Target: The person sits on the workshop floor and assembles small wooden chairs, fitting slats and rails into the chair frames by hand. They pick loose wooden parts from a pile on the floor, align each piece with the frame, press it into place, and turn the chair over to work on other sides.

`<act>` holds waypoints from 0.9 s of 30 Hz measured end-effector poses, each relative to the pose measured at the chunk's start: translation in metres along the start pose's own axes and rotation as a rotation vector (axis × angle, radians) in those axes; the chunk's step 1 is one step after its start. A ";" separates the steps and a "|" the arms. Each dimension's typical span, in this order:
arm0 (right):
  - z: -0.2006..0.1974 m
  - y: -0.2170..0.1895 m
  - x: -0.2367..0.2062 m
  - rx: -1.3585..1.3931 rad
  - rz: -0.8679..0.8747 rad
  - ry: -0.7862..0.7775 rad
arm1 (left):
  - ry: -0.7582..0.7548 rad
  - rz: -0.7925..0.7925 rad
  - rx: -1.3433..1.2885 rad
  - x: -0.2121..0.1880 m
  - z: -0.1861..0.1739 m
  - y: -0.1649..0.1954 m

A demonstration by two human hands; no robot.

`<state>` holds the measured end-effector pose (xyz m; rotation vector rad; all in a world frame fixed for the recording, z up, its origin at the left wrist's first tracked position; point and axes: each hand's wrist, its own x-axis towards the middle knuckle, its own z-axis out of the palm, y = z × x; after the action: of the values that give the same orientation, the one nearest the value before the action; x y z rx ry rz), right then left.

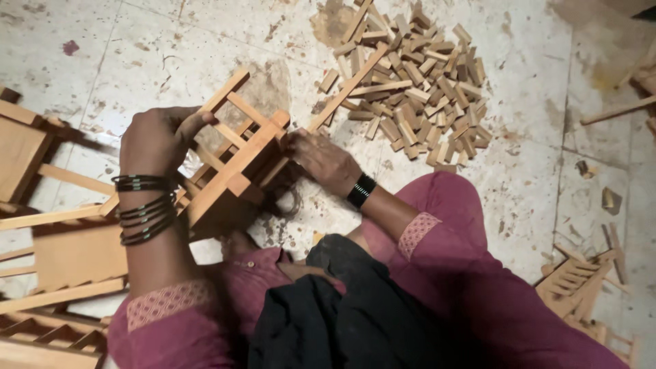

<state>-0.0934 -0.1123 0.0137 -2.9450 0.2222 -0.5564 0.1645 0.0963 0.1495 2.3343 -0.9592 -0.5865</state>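
Fingers point(195, 123) of the left hand point(157, 140) curl over the upper rails of a small wooden frame point(236, 160), clasping it at centre-left of the picture. The right hand point(321, 160) presses against the frame's near corner, fingers closed on it, apparently seating a slat, though the joint itself is hidden. Judging by its rails and rungs already joined, the frame looks mostly assembled, with perhaps one piece left to fit. Its long axis runs diagonally, lower left to upper right, the open end pointing toward the upper middle. Beyond lies a long stick point(348, 85), then a heap of short wooden blocks point(417, 82) on the stained floor point(533, 178). Finished frames point(61, 253) sit at left.
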 end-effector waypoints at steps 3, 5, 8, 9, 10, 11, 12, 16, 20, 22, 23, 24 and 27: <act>-0.029 0.052 0.017 -0.003 0.411 -0.295 | 0.010 0.005 0.014 -0.003 0.000 0.000; -0.053 0.103 0.037 -0.277 0.424 -0.275 | 0.008 -0.029 0.020 -0.003 0.000 0.002; -0.054 0.105 0.041 -0.313 0.516 -0.390 | 0.011 -0.049 0.063 -0.001 0.000 0.005; -0.050 0.094 0.041 -0.244 0.666 -0.540 | 0.016 -0.048 0.084 0.001 0.000 0.006; -0.040 0.069 0.034 -0.303 0.373 -0.296 | 0.010 -0.053 0.072 0.003 -0.001 0.006; -0.030 0.041 0.027 -0.352 0.076 -0.055 | 0.004 -0.061 0.060 0.004 -0.002 0.006; -0.024 0.020 0.021 -0.381 -0.030 -0.112 | -0.005 -0.070 0.048 0.004 -0.002 0.006; -0.027 0.002 0.017 0.127 0.414 -0.416 | -0.002 -0.079 0.037 -0.001 0.000 0.005; -0.061 0.102 0.044 -0.137 0.738 -0.138 | 0.030 0.007 0.024 -0.004 0.001 0.006; -0.067 0.145 0.055 -0.403 0.454 0.140 | 0.016 0.013 0.022 -0.003 -0.001 0.007; -0.066 0.158 0.057 -0.428 0.424 0.201 | 0.004 0.006 0.027 -0.003 -0.002 0.008; -0.063 0.165 0.058 -0.341 0.475 0.220 | -0.009 -0.002 0.033 -0.002 -0.002 0.009; -0.048 0.163 0.053 0.281 0.881 0.429 | -0.018 -0.019 0.052 -0.002 -0.003 0.011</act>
<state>-0.0815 -0.2866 0.0506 -2.1066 1.2665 -0.9326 0.1588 0.0920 0.1591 2.3904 -0.9724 -0.5980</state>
